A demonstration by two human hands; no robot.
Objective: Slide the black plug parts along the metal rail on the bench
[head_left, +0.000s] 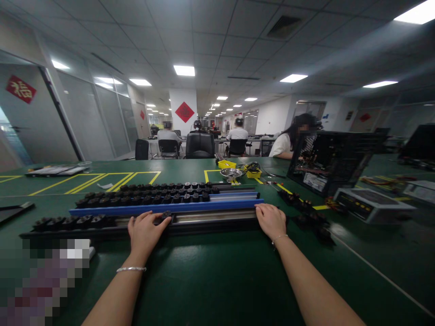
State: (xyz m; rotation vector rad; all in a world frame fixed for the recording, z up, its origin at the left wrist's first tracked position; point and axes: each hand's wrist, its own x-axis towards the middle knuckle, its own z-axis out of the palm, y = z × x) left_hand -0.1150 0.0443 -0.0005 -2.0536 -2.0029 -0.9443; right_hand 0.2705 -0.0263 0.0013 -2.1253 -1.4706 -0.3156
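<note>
A long black rail (214, 227) with a shiny metal channel lies across the table in front of me. Several small black blocks (70, 222) sit in a row along its left part. My left hand (147, 231) pinches one separate black block (166, 214) between thumb and fingers, near the rail's middle. At the right end, my right hand (273, 220) has its fingers curled over the rail; the fingertips are partly hidden. Just behind runs a blue rail (163, 208), and beyond it more rows of black blocks (146, 198) stand on further rails.
Loose black blocks (314, 219) lie right of the rail. Farther right are a power supply (372, 203) and an open computer case (335, 158). A metal bowl (231, 174) and yellow bins (227, 165) stand behind. A person (283, 142) sits across the table.
</note>
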